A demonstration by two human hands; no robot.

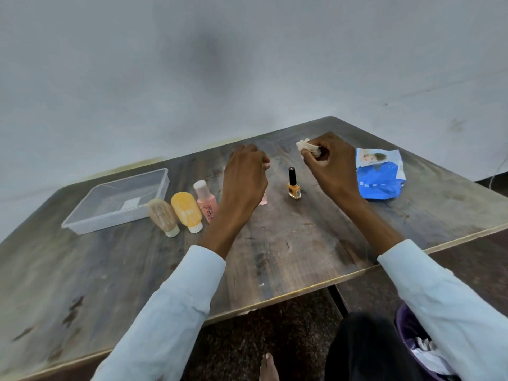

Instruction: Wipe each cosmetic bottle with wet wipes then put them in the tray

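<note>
Two hands over the desk [275,257]: my right-hand fingers [310,158] pinch a crumpled wet wipe [308,146]; left hand [244,174] curled loosely, holding nothing I can see. Nail polish bottle [293,184] upright just below the wipe, label unreadable. Tray [82,218] far left.

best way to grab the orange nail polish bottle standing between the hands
Probably pinch the nail polish bottle by its tall black cap, coming straight down from above. It stands upright with open table around it, and the cap is slimmer than the squat orange body. The left hand looks unoccupied; the right hand grips a wipe.
</note>
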